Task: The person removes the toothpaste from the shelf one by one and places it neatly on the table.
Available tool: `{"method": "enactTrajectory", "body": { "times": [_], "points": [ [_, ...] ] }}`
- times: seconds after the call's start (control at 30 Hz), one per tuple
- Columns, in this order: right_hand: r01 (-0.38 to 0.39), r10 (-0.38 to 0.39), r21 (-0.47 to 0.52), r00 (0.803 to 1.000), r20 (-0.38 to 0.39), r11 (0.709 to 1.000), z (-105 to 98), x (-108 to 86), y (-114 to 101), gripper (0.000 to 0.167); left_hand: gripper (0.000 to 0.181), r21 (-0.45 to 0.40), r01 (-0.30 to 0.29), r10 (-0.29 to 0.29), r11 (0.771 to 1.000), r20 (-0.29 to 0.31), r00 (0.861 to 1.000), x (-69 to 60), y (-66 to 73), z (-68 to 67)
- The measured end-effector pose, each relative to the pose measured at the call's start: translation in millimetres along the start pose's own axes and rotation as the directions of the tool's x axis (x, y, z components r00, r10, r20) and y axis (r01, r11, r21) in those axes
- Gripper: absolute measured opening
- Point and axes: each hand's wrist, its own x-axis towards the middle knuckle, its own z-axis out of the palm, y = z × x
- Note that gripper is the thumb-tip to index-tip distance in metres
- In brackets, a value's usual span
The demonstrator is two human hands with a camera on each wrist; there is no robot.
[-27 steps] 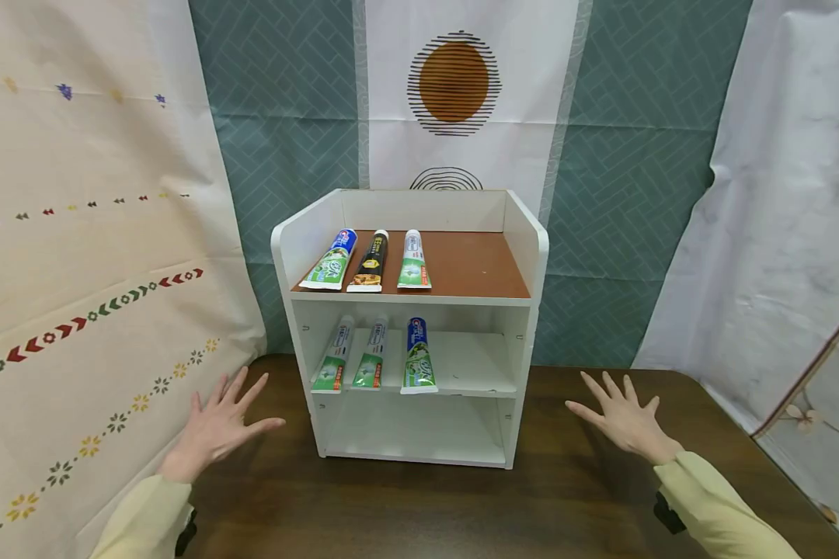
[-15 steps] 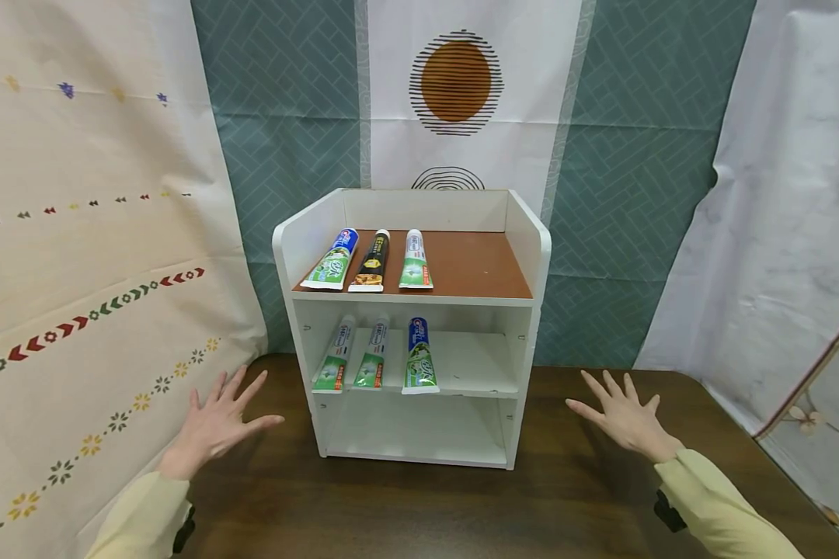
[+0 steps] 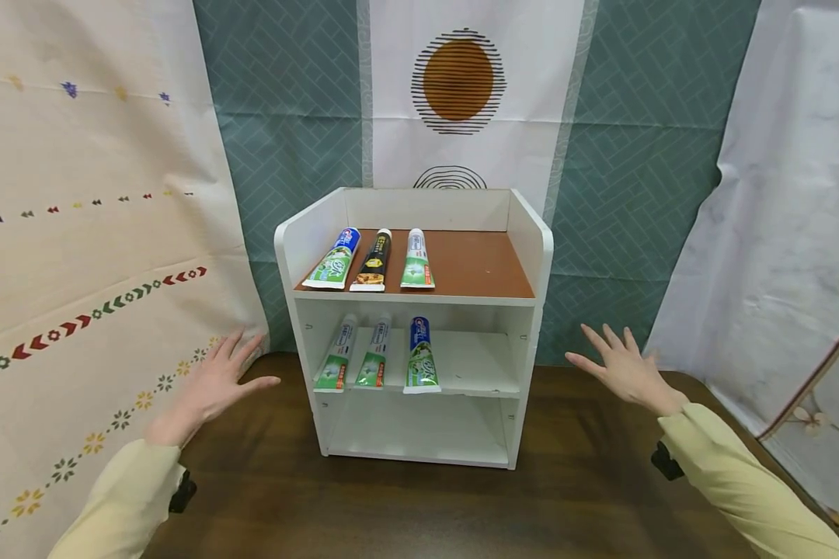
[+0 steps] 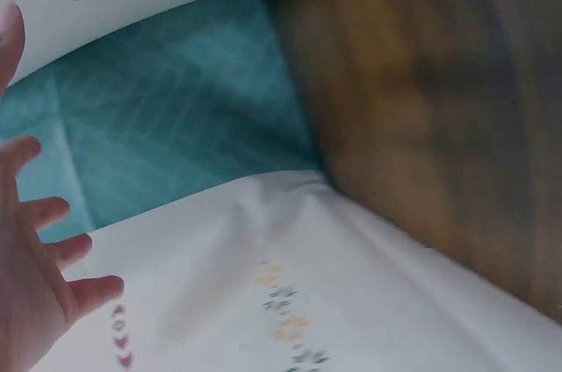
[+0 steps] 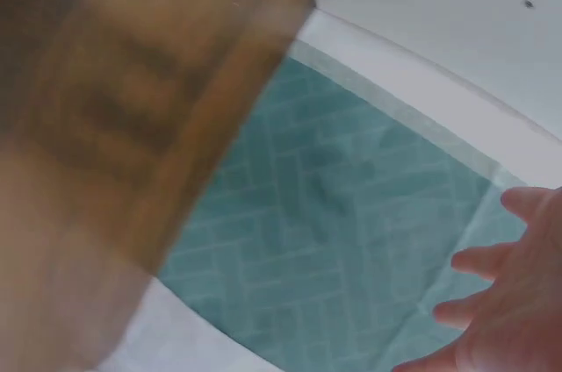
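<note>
My left hand [image 3: 206, 388] hovers over the table left of the shelf unit, fingers spread, holding nothing. On the other side my right hand [image 3: 625, 373] is also raised with spread fingers and nothing in it. Between them stands a white shelf unit [image 3: 538, 310]. Its brown top carries a blue-green toothpaste tube [image 3: 334, 260], a black toothpaste tube [image 3: 374, 260] and a white-green toothpaste tube [image 3: 416, 260]. On the middle shelf lie two more white-green tubes, a left one [image 3: 336, 357] and a right one [image 3: 374, 357], beside another blue-green tube [image 3: 421, 357].
The unit rests on a dark wooden table [image 3: 419, 512]. A patterned cream cloth [image 3: 112, 233] hangs close by on the left, a green cloth [image 3: 643, 155] behind, and a white marbled cloth [image 3: 797, 194] at the right. The bottom shelf [image 3: 412, 431] has side walls around it.
Both hands have risen off the table level, moving upward in the head view, still spread. The toothpaste tubes and the shelf unit have stayed in place.
</note>
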Motion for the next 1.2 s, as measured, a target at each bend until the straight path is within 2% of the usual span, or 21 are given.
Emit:
{"method": "enactTrajectory", "body": {
  "times": [0.07,0.23,0.43,0.67,0.8,0.93,1.1,1.2],
  "points": [
    [0.002,-0.002,-0.011,1.000,-0.010,1.000,-9,4.4,-3,0.080,0.084,-0.018,-0.004,0.004,1.000,-0.016,1.000,5.9,1.8,-10.4],
    [0.008,-0.009,-0.007,0.999,-0.036,1.000,-27,13.8,-9,0.079,0.081,-0.126,-0.037,0.028,0.991,-0.072,0.997,22.3,7.3,-34.1],
    [0.021,-0.020,0.020,0.999,-0.046,1.000,-45,21.5,-18,0.080,0.076,-0.224,-0.112,0.074,0.968,-0.172,0.982,43.8,18.9,-64.6],
    [0.050,-0.049,0.014,0.996,-0.072,0.999,-68,29.8,-29,0.080,0.069,-0.327,-0.153,0.077,0.933,-0.234,0.969,63.1,32.2,-95.3],
    [0.094,-0.088,0.045,0.989,-0.121,0.995,-84,36.4,-35,0.078,0.066,-0.410,-0.184,0.080,0.893,-0.257,0.963,72.2,39.1,-106.4],
    [0.134,-0.110,0.146,0.981,-0.160,0.980,-104,44.1,-44,0.077,0.066,-0.509,-0.199,0.072,0.838,-0.257,0.964,76.8,51.9,-117.3],
    [0.173,-0.118,0.257,0.970,-0.213,0.951,-129,54.2,-58,0.075,0.064,-0.608,-0.229,0.085,0.760,-0.256,0.963,77.8,73.0,-131.6],
    [0.194,-0.120,0.288,0.959,-0.257,0.938,-143,59.1,-69,0.072,0.062,-0.662,-0.264,0.108,0.701,-0.267,0.958,83.2,75.8,-135.0]
  ]
}}
